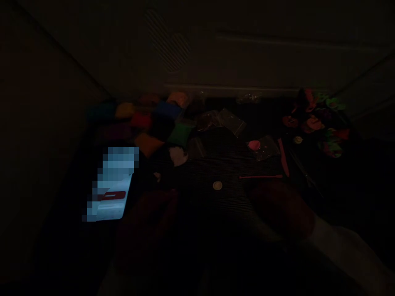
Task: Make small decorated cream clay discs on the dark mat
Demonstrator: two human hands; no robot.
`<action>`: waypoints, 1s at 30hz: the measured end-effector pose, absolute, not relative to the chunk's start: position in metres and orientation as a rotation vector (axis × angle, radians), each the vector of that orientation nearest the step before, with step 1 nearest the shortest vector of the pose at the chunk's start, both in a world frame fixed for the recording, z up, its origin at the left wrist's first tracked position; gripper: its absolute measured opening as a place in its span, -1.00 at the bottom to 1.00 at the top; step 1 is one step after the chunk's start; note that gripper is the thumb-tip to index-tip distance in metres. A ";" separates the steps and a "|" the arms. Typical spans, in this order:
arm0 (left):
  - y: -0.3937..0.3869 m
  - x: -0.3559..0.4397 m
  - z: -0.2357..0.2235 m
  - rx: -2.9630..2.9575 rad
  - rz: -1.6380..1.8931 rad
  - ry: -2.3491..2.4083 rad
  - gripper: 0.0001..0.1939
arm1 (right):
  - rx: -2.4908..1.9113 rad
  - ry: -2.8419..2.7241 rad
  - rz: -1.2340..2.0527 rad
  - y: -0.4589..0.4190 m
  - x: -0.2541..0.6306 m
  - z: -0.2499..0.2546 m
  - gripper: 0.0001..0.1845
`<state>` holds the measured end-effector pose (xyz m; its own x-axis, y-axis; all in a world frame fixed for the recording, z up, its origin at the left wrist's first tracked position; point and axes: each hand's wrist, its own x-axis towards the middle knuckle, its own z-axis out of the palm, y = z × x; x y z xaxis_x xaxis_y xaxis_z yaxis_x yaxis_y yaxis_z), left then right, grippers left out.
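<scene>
The scene is very dark. My left hand (146, 222) is a dim shape low on the left, beside a lit phone (111, 205); its fingers look bent, but what they hold, if anything, is lost in shadow. My right hand (280, 207) lies low on the right, just below a thin pink stick tool (261, 177), its fingers too dark to make out. Between and slightly beyond the hands, a small pale round piece (217, 185) sits on the dark ribbed surface. A pink flat tool (284, 158) lies beyond my right hand.
Several coloured packets, including a blue one (168, 110) and a green one (181, 133), crowd the back left. Clear bags (233, 122) lie mid-back. A pink piece (254, 145) rests by another bag. Colourful shaped pieces (314, 123) cluster at the back right, before a pale wall.
</scene>
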<state>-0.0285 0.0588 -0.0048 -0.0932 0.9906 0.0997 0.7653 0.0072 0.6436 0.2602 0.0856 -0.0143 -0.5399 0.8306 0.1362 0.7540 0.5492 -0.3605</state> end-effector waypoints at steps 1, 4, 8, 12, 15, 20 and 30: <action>0.059 -0.029 -0.004 1.832 0.772 1.887 -0.86 | -1.339 -2.514 0.397 0.087 0.260 -0.014 -0.83; 0.056 -0.034 -0.005 1.886 0.717 1.847 -0.84 | -1.378 -2.556 0.371 0.089 0.256 -0.012 -0.86; 0.049 -0.047 -0.005 1.889 0.689 2.029 -0.80 | -1.319 -2.489 0.332 0.087 0.255 -0.014 -0.90; 0.047 -0.050 -0.004 1.966 0.602 2.126 -0.79 | -1.313 -2.370 0.412 0.084 0.257 -0.016 -0.90; 0.051 -0.041 -0.009 2.201 0.649 1.884 -0.77 | -1.271 -2.365 0.432 0.084 0.255 -0.016 -0.85; 0.056 -0.026 -0.024 2.385 0.722 1.697 -0.81 | -1.243 -2.348 0.484 0.085 0.250 -0.012 -0.75; 0.055 -0.012 -0.017 2.170 0.806 1.650 -0.88 | -1.243 -2.165 0.737 0.082 0.228 0.011 -0.81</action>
<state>-0.0116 0.0547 -0.0172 0.1837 0.9500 0.2526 0.7831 -0.2968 0.5466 0.2281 0.0815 0.0113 -0.4345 0.8833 0.1759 0.5925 0.4274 -0.6828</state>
